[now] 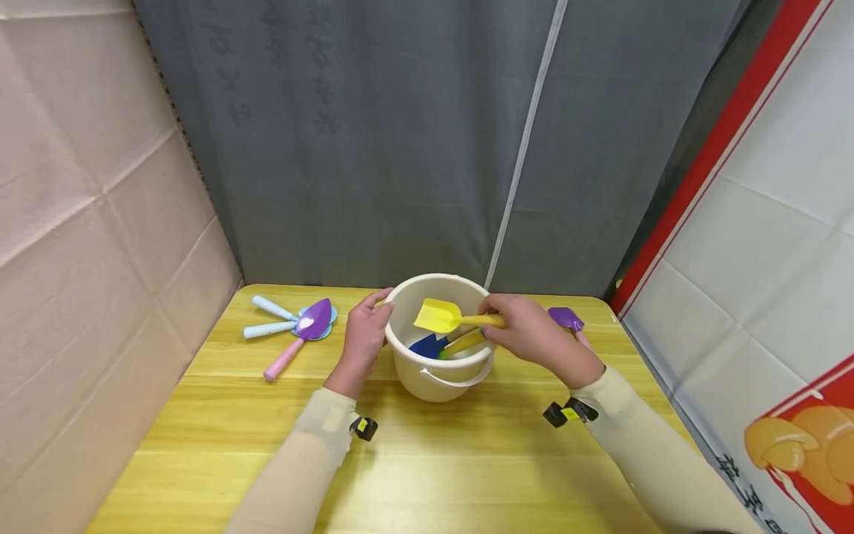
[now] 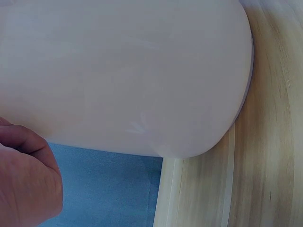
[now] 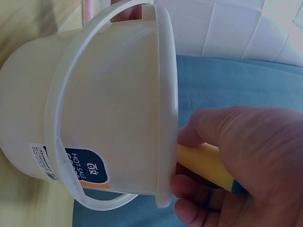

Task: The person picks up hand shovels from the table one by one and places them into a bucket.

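A cream plastic bucket (image 1: 414, 377) stands on the table, its handle lowered toward the front. My left hand (image 1: 363, 330) grips the bucket's left rim; only part of that hand shows in the left wrist view. At the right rim, my right hand (image 1: 534, 330) holds a yellow toy shovel (image 1: 437, 316) by its handle, with the blade over the bucket's opening. Inside the bucket lie a dark blue shovel (image 1: 427, 345) and a partly hidden green piece. In the right wrist view, the fingers are around a yellow handle (image 3: 206, 163) with a green end.
On the table's left lie a purple shovel (image 1: 315, 320) with a pink handle and light blue tools (image 1: 270, 329) under its blade. Another purple shovel (image 1: 565, 318) lies behind my right hand. A grey curtain (image 1: 367, 148) hangs at the back; pale panels flank both sides.
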A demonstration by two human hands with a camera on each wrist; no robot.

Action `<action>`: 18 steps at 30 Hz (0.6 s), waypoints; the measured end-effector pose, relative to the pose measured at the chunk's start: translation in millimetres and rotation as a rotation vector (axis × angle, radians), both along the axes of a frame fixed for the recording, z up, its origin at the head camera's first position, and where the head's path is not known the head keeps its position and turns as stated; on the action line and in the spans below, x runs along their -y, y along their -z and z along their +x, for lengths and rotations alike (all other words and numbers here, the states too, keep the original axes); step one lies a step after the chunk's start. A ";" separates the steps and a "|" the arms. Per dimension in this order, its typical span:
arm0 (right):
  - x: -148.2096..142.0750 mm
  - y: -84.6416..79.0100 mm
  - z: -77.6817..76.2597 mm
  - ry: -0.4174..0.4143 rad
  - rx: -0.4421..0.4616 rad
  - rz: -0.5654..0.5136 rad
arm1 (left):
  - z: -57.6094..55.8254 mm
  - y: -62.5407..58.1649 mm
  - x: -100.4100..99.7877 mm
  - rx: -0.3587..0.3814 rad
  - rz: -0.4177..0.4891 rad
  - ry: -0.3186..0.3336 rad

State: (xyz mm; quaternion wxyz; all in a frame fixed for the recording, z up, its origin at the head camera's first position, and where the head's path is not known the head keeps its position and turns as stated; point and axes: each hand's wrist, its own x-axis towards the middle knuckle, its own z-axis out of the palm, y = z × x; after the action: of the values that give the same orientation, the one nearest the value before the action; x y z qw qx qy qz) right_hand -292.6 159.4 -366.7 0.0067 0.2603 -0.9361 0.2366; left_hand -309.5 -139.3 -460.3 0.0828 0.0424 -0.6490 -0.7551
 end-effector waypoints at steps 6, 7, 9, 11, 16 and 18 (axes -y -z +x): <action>5.9 -4.8 -2.4 -0.026 -0.026 0.046 | 0.1 -0.8 -0.5 -0.006 0.008 -0.007; 7.1 -5.2 -3.3 -0.029 -0.028 0.051 | 0.0 -0.8 -0.5 -0.006 0.010 -0.009; 9.7 -6.5 -4.6 -0.030 -0.027 0.057 | -0.4 -0.6 -0.8 -0.007 0.012 -0.011; 12.4 -6.6 -6.9 -0.037 -0.018 0.067 | -0.9 -0.1 -0.9 -0.008 0.012 -0.011; 19.9 -5.5 -12.3 -0.069 0.019 0.094 | -0.6 0.0 -1.7 -0.010 0.007 -0.016; 22.5 -4.9 -13.6 -0.074 0.026 0.102 | -0.4 -0.2 -2.0 -0.006 0.001 -0.016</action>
State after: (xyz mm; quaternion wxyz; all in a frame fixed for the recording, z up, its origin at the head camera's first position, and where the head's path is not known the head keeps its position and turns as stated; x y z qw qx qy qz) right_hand -306.2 136.9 -361.8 -0.0277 0.2914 -0.9367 0.1921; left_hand -309.9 -137.3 -460.1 0.0907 0.0455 -0.6480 -0.7548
